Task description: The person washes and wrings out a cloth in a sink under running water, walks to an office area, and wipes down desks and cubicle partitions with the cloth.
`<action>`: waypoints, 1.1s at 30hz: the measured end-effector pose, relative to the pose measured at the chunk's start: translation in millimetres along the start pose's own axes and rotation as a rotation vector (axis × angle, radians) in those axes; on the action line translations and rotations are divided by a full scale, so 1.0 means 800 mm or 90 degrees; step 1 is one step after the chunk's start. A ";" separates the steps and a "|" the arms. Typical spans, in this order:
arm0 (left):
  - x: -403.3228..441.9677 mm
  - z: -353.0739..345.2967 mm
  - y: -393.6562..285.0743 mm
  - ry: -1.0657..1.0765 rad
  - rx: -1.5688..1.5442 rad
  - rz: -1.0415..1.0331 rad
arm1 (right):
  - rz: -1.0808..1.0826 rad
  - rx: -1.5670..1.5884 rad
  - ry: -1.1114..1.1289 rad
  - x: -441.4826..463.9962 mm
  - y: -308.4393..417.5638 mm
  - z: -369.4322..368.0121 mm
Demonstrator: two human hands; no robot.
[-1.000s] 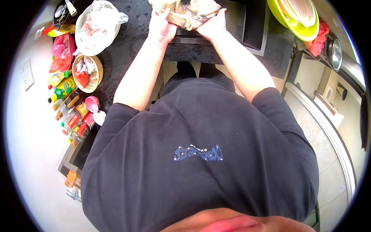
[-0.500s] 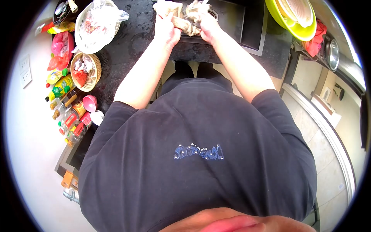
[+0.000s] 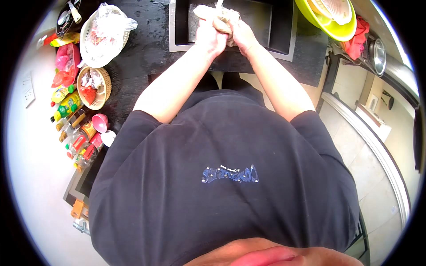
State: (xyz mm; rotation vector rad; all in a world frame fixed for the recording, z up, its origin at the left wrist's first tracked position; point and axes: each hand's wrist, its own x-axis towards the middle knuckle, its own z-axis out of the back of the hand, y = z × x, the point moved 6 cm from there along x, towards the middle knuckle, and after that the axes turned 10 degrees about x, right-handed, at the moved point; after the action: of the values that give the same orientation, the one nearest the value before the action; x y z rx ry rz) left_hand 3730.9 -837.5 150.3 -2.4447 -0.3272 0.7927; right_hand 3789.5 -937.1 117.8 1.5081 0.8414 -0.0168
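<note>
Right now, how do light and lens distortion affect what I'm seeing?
Head view: corners black out, and the white rail curves, probably fisheye distortion. Head view: forearms look washed out, the sink dark inside. Head view: the cloth in left hand and right hand is pale, folds hard to read.

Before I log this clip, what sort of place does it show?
Most likely a kitchen: a cloth is held at a dark sink, which is set into a black counter, and a row of capped bottles sits at the picture's left.

Cloth (image 3: 228,29) over sink (image 3: 284,55), baskets (image 3: 104,91) on counter (image 3: 148,48) left, basin (image 3: 333,33) right
</note>
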 end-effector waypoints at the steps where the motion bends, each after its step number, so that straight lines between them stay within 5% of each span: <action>1: 0.010 -0.007 0.023 0.069 -0.030 0.028 | 0.000 0.001 0.014 -0.005 0.007 0.013; 2: 0.018 -0.033 0.036 0.299 -0.160 0.053 | 0.000 0.003 0.029 -0.009 0.013 0.026; 4: 0.021 -0.055 0.071 0.337 -0.130 0.096 | 0.046 0.028 0.043 -0.016 0.029 0.055; 5: 0.008 -0.069 0.075 0.143 0.026 0.120 | 0.091 0.052 0.043 -0.017 0.039 0.073; 8: 0.018 -0.079 0.089 0.266 0.407 0.125 | -0.048 0.137 -0.092 -0.011 0.033 0.146; 10: 0.038 -0.077 0.077 0.364 0.904 -0.105 | -0.080 0.157 -0.090 0.002 0.030 0.180; 11: 0.022 -0.100 0.048 0.375 1.156 -0.497 | -0.096 0.173 -0.091 0.009 0.028 0.193; 13: 0.011 -0.122 0.022 0.410 1.415 -0.643 | -0.126 0.287 -0.037 0.014 0.031 0.211; 14: 0.014 -0.128 0.021 0.529 1.444 -0.561 | -0.158 0.301 -0.014 0.012 0.038 0.216; 17: 0.020 -0.144 0.018 0.425 1.369 -0.360 | -0.215 0.354 0.048 0.018 0.041 0.224; 20: 0.054 -0.130 0.063 0.374 1.154 -0.533 | -0.279 0.365 0.169 0.021 0.033 0.209; 23: 0.066 -0.129 0.076 0.433 1.165 -0.365 | -0.360 0.326 0.220 0.022 0.035 0.213; 27: 0.072 -0.128 0.084 0.380 1.260 -0.385 | -0.486 0.271 0.286 0.027 0.046 0.222; 29: 0.080 -0.127 0.084 0.389 1.338 -0.317 | -0.450 0.112 0.313 0.026 0.051 0.215; 33: 0.049 -0.150 0.066 0.353 1.512 -0.514 | -0.293 -0.188 0.515 0.035 0.050 0.179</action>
State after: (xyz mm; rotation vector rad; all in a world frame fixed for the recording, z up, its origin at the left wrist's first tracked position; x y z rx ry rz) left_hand 3837.4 -917.0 183.3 -0.0792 0.0187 -0.1589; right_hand 3897.5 -1043.3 116.1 0.9944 1.7421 0.3848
